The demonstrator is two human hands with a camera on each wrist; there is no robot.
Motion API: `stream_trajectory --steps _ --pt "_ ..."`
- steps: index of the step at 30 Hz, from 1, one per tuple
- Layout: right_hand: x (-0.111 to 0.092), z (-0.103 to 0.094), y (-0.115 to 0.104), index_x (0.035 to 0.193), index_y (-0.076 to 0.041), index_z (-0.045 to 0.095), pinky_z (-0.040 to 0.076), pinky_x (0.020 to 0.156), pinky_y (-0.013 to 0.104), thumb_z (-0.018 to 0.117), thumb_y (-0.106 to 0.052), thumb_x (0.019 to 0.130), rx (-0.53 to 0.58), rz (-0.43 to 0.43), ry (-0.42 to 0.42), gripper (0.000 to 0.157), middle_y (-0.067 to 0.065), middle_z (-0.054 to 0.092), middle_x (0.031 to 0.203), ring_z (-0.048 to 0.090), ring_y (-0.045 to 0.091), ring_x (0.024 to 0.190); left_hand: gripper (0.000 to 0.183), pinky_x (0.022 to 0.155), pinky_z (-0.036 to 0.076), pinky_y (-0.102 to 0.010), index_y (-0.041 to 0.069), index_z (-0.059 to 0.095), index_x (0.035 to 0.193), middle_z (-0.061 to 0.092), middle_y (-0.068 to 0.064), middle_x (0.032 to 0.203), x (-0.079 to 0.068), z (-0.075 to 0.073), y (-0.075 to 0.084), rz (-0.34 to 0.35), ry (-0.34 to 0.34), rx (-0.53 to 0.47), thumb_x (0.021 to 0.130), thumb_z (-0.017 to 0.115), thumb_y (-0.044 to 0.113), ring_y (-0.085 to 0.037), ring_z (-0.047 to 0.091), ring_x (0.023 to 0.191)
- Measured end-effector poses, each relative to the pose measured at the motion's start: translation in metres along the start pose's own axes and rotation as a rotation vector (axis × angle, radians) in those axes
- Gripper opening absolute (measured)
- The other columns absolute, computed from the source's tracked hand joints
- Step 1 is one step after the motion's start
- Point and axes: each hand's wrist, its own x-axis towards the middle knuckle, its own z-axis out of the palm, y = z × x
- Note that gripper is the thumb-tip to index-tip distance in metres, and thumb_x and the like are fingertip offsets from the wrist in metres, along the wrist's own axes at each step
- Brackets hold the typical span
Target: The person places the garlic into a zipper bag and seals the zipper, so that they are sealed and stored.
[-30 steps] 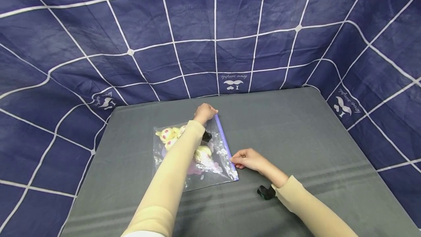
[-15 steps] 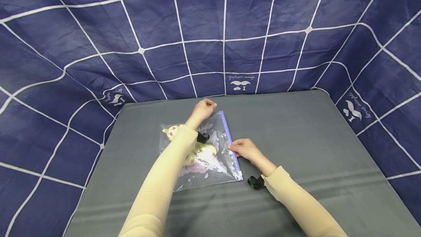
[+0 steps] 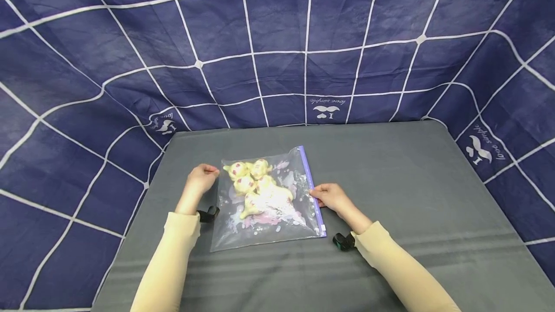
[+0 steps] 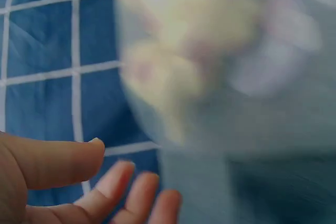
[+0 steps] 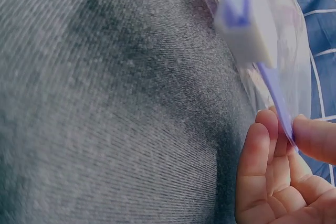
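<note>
A clear slider zip bag [image 3: 277, 235] lies on the grey table, its purple zip strip [image 3: 309, 172] along the right side. Inside it are several pale yellow plush toys [image 3: 245, 184] with pink spots, and the bag's film bears a pink and white print. My right hand [image 3: 331, 197] pinches the zip edge between thumb and fingers; the right wrist view shows the white slider [image 5: 247, 30] just beyond the fingertips. Near the bag's upper left corner is my left hand [image 3: 202, 178], holding nothing. Its thumb and fingers stand apart in the left wrist view, where the toys look blurred.
Grey cloth covers the table [image 3: 390, 172] around the bag. A dark blue curtain [image 3: 277, 76] with white grid lines rises behind the table and at both sides. Black wrist devices [image 3: 344, 241] sit below both hands.
My left hand has let go of the zip strip's far end and moved left across the bag to its left edge. The right hand keeps its pinch, slightly farther up the strip.
</note>
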Motion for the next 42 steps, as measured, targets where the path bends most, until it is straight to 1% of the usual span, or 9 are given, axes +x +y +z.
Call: stream_trajectory --steps 4,7,10,15,18,23,32,37,42 --pt "0.000 -0.001 0.002 0.103 0.006 0.070 0.053 0.065 0.022 0.064 -0.018 0.094 -0.009 -0.001 0.016 0.026 0.005 0.065 0.086 0.056 0.009 0.067 0.040 0.083 0.050 -0.045 -0.009 0.057 0.118 0.061 -0.027 0.113 -0.008 0.008 -0.031 -0.099 -0.082 0.008 0.101 0.050 0.027 -0.036 0.061 0.099" --pt "-0.001 -0.001 0.004 0.103 0.006 0.070 0.053 0.064 0.022 0.064 -0.018 0.094 -0.008 0.003 0.027 0.026 0.004 0.065 0.084 0.057 0.008 0.066 0.040 0.071 0.052 -0.035 -0.010 0.054 0.117 0.063 -0.019 0.100 -0.014 0.017 -0.045 -0.147 -0.164 -0.070 0.102 0.050 0.026 -0.022 0.064 0.084" --pt "-0.002 0.001 0.006 0.103 0.008 0.070 0.053 0.063 0.021 0.064 -0.016 0.094 0.008 0.001 0.031 0.026 0.003 0.064 0.081 0.057 0.007 0.064 0.035 0.063 0.050 -0.026 -0.011 0.055 0.113 0.065 -0.009 0.088 -0.017 0.025 -0.054 -0.163 -0.218 -0.158 0.101 0.050 0.021 -0.009 0.062 0.071" --pt "-0.001 0.003 0.006 0.104 0.010 0.069 0.054 0.062 0.021 0.064 -0.014 0.094 0.036 -0.015 0.028 0.027 0.003 0.063 0.078 0.057 0.007 0.063 0.024 0.061 0.047 -0.021 -0.009 0.060 0.110 0.066 0.003 0.079 -0.019 0.032 -0.063 -0.157 -0.241 -0.261 0.100 0.049 0.010 -0.002 0.058 0.066" --pt "0.000 0.001 0.006 0.104 0.011 0.069 0.054 0.063 0.021 0.064 -0.014 0.094 0.045 -0.019 0.033 0.027 0.002 0.063 0.078 0.057 0.006 0.063 0.022 0.062 0.046 -0.020 -0.009 0.060 0.110 0.066 0.006 0.078 -0.019 0.034 -0.064 -0.154 -0.228 -0.302 0.099 0.050 0.008 -0.001 0.058 0.067" --pt "0.000 -0.009 0.008 0.102 0.009 0.070 0.054 0.064 0.021 0.065 -0.016 0.094 0.028 -0.015 0.058 0.027 0.001 0.063 0.077 0.057 0.007 0.065 0.022 0.062 0.046 -0.020 -0.009 0.061 0.108 0.067 0.004 0.079 -0.015 0.041 -0.055 -0.120 -0.184 -0.315 0.098 0.052 0.009 -0.001 0.057 0.067" --pt "-0.002 -0.044 0.018 0.106 0.010 0.069 0.050 0.061 0.017 0.063 -0.017 0.095 -0.021 0.004 0.108 0.030 -0.002 0.063 0.078 0.056 0.003 0.064 0.021 0.061 0.045 -0.018 -0.011 0.063 0.105 0.069 -0.008 0.083 -0.008 0.067 -0.020 -0.036 -0.121 -0.329 0.098 0.053 0.006 -0.003 0.056 0.066" --pt "-0.007 -0.064 0.025 0.109 0.008 0.069 0.050 0.063 0.019 0.063 -0.022 0.095 -0.093 0.011 0.147 0.033 0.003 0.067 0.086 0.057 0.003 0.067 0.018 0.060 0.044 -0.018 -0.006 0.066 0.101 0.071 -0.010 0.085 -0.003 0.084 -0.001 0.002 -0.080 -0.299 0.097 0.056 0.009 -0.005 0.057 0.067" --pt "-0.009 -0.080 0.031 0.109 0.006 0.069 0.049 0.064 0.021 0.063 -0.025 0.096 -0.166 0.011 0.197 0.035 0.010 0.070 0.092 0.058 0.004 0.068 0.016 0.059 0.043 -0.019 -0.003 0.067 0.098 0.071 -0.010 0.083 -0.001 0.099 0.013 0.027 -0.049 -0.312 0.096 0.059 0.010 -0.007 0.057 0.066"
